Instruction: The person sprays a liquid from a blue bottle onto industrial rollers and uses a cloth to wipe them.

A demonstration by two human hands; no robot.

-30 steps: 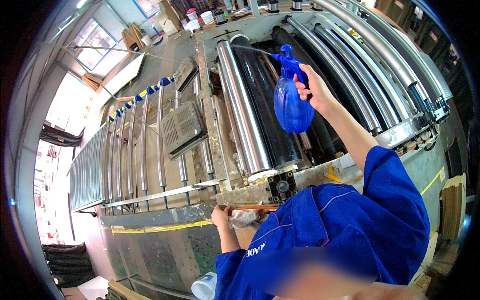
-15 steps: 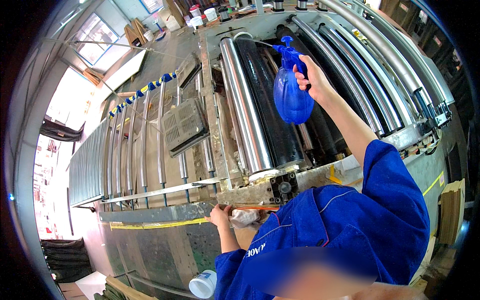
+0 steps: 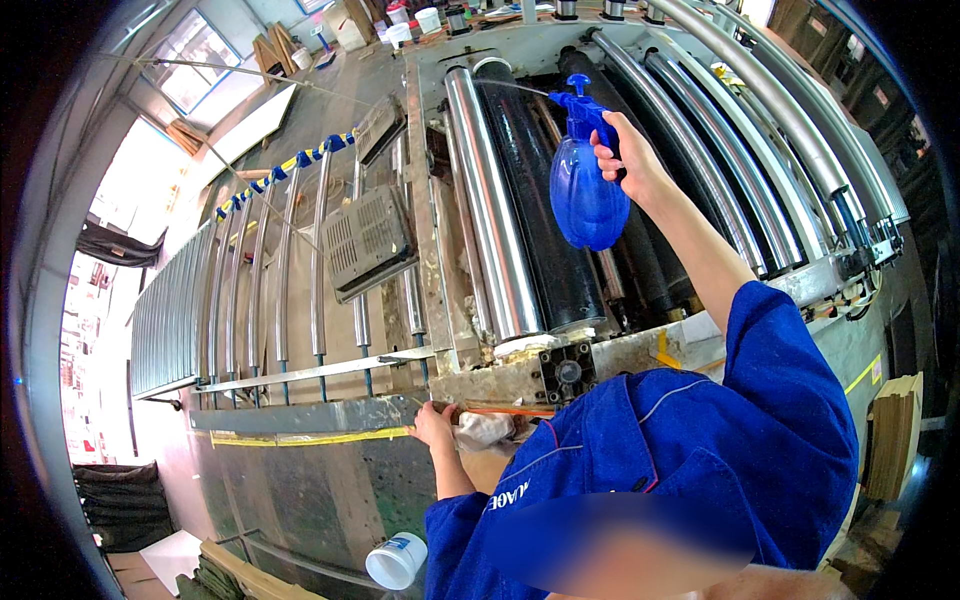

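High over the rollers, my right hand [image 3: 634, 160] grips the neck of a blue pump spray bottle [image 3: 590, 200]. The bottle is translucent, upright, with a pump knob on top. A thin pale line runs left from its nozzle over the black roller [image 3: 535, 200]; I cannot tell whether it is a jet or a thin tube. Left of that roller lies a shiny chrome roller [image 3: 493, 210]. My left hand [image 3: 433, 424] rests with fingers apart on the machine's near frame edge. Beside it sits a crumpled whitish cloth [image 3: 482, 431].
Several slim rollers [image 3: 318, 260] and a slotted metal box [image 3: 370, 242] stand to the left. More chrome rollers [image 3: 680, 140] lie to the right. A black bearing block [image 3: 567, 374] is close to my body. Below stands a white bucket [image 3: 397, 560]; boards [image 3: 893, 435] are stacked at right.
The view has shifted slightly, so the machine sits a little differently in the picture. Both hands keep nearly the same places, the right still around the spray bottle.
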